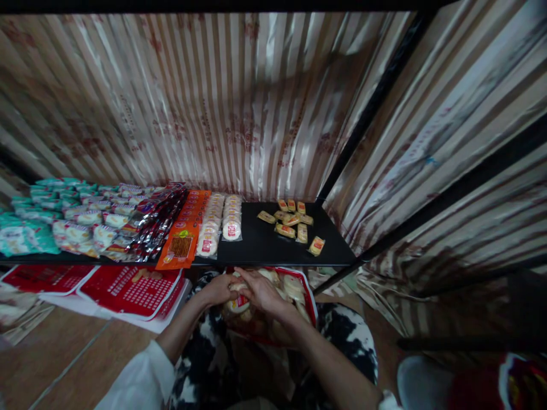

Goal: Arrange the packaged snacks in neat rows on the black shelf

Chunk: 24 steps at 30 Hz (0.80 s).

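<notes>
Both my hands are down in an open red-rimmed bag (305, 287) of round white wrapped snacks on my lap, below the black shelf (260, 245). My left hand (217, 289) and my right hand (258, 290) are closed together on round snack packets (237, 304) with red labels. On the shelf above lie two rows of the same round snacks (222, 222), orange packets (186, 230), dark shiny packets (156, 219) and teal and white packets (51, 219).
Small yellow wrapped pieces (293, 223) lie scattered at the shelf's right end. Striped shiny curtain (213, 108) hangs behind and to the right. Red printed bags (128, 290) lie on the wooden floor under the shelf at left. Black frame bars (371, 108) stand at the right.
</notes>
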### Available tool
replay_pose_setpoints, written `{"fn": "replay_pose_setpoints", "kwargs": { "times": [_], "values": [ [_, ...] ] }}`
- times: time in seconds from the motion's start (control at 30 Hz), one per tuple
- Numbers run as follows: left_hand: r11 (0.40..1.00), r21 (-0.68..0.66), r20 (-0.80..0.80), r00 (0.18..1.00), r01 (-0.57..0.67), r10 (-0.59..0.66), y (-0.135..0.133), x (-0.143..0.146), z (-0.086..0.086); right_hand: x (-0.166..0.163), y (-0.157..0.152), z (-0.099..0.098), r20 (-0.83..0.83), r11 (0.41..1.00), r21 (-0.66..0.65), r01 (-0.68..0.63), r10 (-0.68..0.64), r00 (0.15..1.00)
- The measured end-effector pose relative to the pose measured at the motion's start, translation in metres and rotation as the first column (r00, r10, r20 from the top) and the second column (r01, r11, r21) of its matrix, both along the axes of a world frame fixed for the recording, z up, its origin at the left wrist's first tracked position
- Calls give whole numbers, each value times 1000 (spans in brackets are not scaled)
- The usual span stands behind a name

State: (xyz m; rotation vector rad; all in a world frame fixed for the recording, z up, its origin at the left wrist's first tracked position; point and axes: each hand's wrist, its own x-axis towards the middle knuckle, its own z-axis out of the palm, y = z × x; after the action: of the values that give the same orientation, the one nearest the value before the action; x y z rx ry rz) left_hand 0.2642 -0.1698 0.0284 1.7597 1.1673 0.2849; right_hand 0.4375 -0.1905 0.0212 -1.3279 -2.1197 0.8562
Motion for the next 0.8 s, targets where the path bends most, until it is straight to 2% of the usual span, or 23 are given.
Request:
{"fn": "replay_pose_setpoints", "kwargs": {
  "times": [0.1,0.17,0.23,0.27,0.33,0.4,0.43,0.5,0.6,0.8],
  "values": [
    [995,96,-44,999,12,-8,9,-3,8,5,9,-3,-104,998,-66,21,-27,994],
    [984,156,-31,995,-90,95,16,-2,11,7,14,-6,-200,992,-117,41,-64,978],
    [939,225,42,966,-259,256,22,1,12,5,21,-9,-303,973,-216,84,-149,941],
    [890,276,94,932,-362,350,23,3,12,3,25,-11,-357,953,-282,112,-213,910],
    [735,391,200,831,-553,519,25,6,10,-1,35,-15,-445,889,-426,169,-368,817],
    [596,480,261,753,-644,604,24,9,5,-7,47,-20,-488,816,-539,210,-506,712],
    [563,506,270,739,-654,617,23,11,0,-9,53,-23,-499,788,-573,228,-555,666],
    [568,532,254,758,-628,601,21,14,-11,-13,67,-28,-516,761,-594,261,-610,601],
    [625,568,181,822,-536,540,23,21,-30,-18,88,-36,-525,762,-565,316,-627,575],
    [652,610,86,856,-450,510,42,30,-54,-27,126,-48,-398,772,-452,446,-622,674]
  ]
}}
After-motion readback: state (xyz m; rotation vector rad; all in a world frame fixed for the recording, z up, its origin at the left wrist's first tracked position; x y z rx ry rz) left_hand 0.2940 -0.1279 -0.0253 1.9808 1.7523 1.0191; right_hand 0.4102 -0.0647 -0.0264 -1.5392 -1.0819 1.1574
